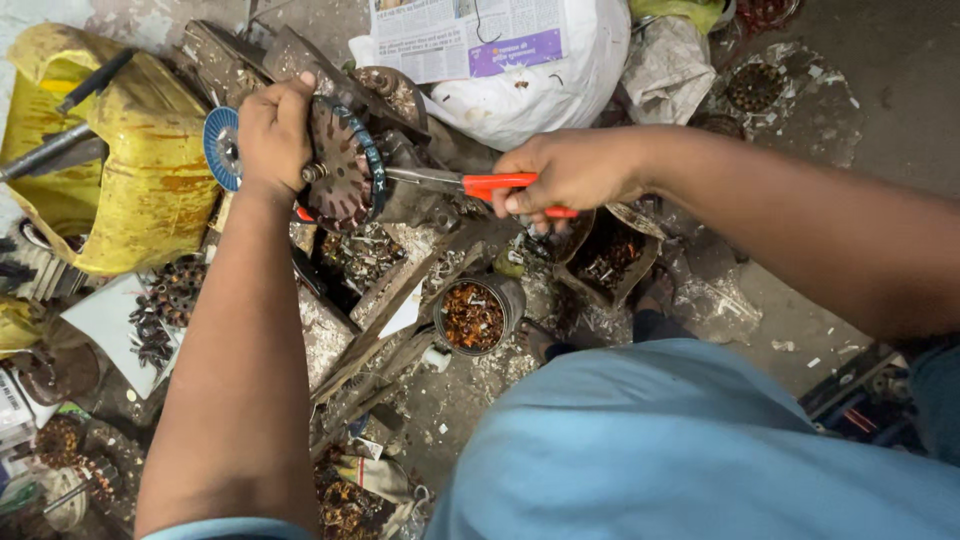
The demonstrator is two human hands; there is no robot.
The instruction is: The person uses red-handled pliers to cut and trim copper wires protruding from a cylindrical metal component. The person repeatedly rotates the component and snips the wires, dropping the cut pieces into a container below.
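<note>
While left hand (272, 130) steadies stator (345, 165), right hand (560, 172) (red-handled) works pliers (470, 184).

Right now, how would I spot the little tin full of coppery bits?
Find the big yellow sheet at the left, then go right, past the left hand on the round metal wheel. Below the red-handled pliers stands the tin. Unlike its neighbours, it is round and open-topped.
</note>
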